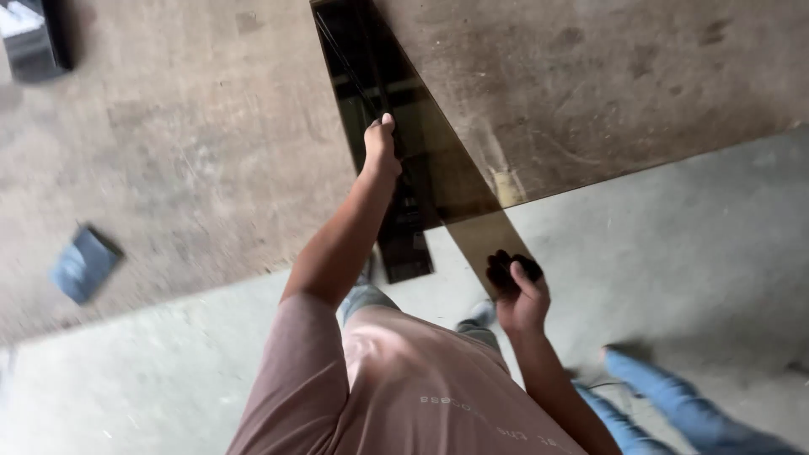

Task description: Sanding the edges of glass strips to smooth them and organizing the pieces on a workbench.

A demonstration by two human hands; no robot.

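A long sheet of dark tinted glass (438, 160) lies slanted on a worn wooden table (211, 152), and its near end juts over the table edge. A black straightedge (406, 244) runs along the sheet's left side. My left hand (381, 145) is closed in a fist around that strip, about halfway up the sheet, thumb on top. My right hand (517, 293) curls its fingers around the overhanging near corner of the glass. What the left palm covers is hidden.
A small blue block (83, 263) lies on the table at the left, and a dark box (34, 40) sits at the far left corner. Grey concrete floor (674, 253) lies below the table edge. A leg in blue jeans (674, 404) stands at the lower right.
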